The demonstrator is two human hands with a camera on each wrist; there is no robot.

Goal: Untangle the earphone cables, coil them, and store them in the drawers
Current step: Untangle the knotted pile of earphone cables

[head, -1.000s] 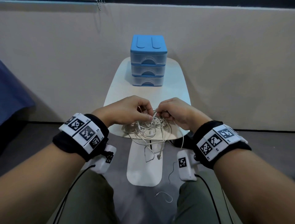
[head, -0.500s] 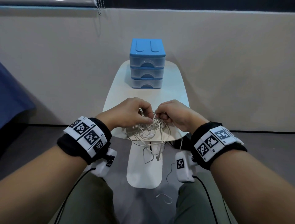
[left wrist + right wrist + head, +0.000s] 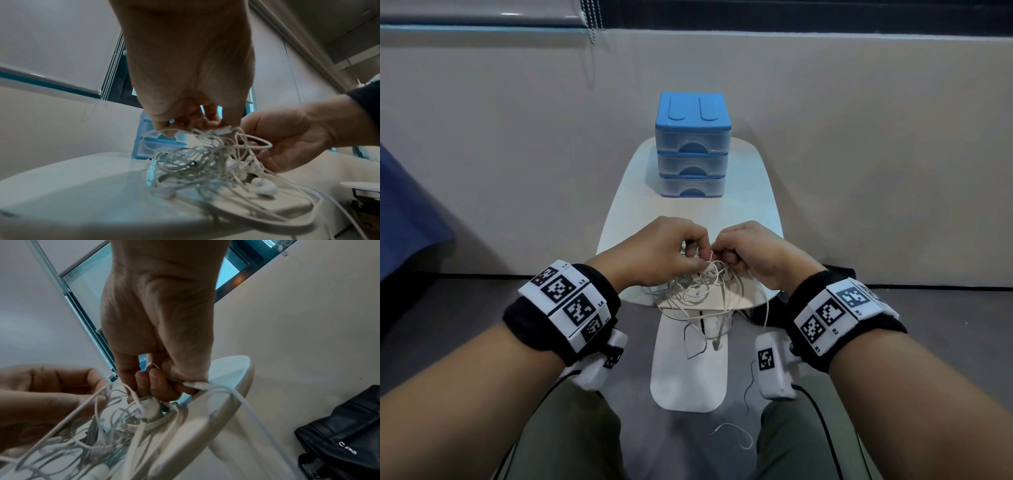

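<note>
From the head view, we pinch the earphone cables (image 3: pixel 700 286) with our left hand (image 3: pixel 659 248) and right hand (image 3: pixel 751 251) over the bench's (image 3: pixel 626 219) near edge; the drawers (image 3: pixel 692 150) sit closed, so untangling has barely begun (coiling and storing remain). The left wrist view shows fingers clamped on strands above the knot. The right wrist view shows fingers curled round a cable.

Drawers (image 3: pixel 692 147) translucent glossy plastic; cables (image 3: pixel 205 165) smooth white rubbery; table (image 3: pixel 626 219) smooth matt white.
</note>
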